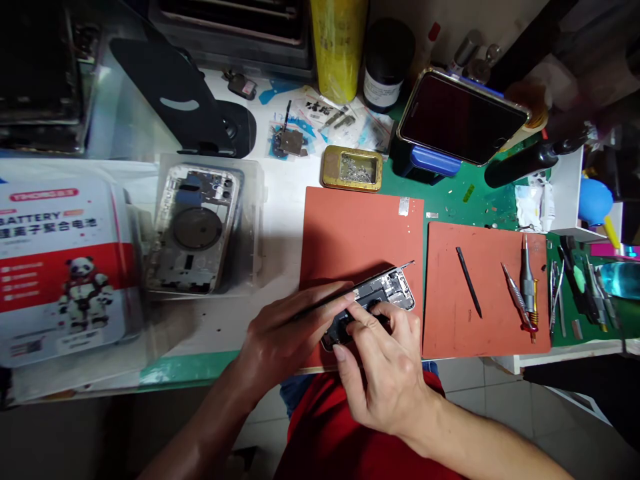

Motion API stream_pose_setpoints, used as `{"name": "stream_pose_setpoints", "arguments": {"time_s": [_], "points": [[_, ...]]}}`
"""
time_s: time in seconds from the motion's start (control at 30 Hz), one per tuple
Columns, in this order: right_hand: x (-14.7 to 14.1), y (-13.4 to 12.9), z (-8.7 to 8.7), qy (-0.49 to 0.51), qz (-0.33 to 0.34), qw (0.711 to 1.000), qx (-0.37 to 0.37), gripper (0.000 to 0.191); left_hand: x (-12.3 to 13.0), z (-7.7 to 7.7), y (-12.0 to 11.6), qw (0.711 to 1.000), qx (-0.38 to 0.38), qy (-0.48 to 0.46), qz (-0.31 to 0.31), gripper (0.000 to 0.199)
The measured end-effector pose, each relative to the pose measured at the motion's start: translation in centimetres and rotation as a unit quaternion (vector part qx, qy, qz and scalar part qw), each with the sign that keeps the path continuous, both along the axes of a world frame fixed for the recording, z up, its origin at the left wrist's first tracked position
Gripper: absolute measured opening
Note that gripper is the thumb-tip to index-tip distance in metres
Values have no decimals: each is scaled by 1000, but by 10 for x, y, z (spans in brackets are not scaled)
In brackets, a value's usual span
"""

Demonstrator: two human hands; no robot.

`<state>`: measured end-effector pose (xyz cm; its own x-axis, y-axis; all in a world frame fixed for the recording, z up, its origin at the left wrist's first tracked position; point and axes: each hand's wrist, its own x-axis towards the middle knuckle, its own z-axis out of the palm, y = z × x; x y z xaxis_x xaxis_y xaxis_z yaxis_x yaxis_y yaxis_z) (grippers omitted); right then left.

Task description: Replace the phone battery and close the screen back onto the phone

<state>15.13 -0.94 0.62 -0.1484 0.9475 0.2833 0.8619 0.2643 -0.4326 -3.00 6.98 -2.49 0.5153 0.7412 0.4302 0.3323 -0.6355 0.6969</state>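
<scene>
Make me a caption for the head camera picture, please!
Left hand and right hand at an opened phone, over an orange mat.

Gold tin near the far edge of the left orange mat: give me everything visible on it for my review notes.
The gold tin is a small, low box with rounded corners and a shiny, metal-looking rim. Through its rectangular opening or window, I cannot tell which, show many tiny silvery pieces, loosely heaped. It lies flat, long side roughly along the far edge of the left orange mat. Neither hand touches it.
</scene>
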Motion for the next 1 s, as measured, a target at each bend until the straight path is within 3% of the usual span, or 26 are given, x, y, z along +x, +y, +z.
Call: {"name": "stream_pose_setpoints", "arguments": {"time_s": [0.2,0.4,0.57,0.73,1.0], "points": [[-9,-2,-4,-93,26,995,33,24,0,0,0,1000,11,18,2,37],[-3,-1,-1,-47,26,998,11,17,-2,-4,-2,1000,11,20,18,39],[11,1,12,85,-4,996,36,19,-1,-3,-1,1000,21,17,10,45],[22,25,23,174,-103,971,-130,15,2,0,0,1000,13,18,3,45],[16,59,22,251,-183,891,-330,24,4,-3,-2,999,18,22,18,41]]}}
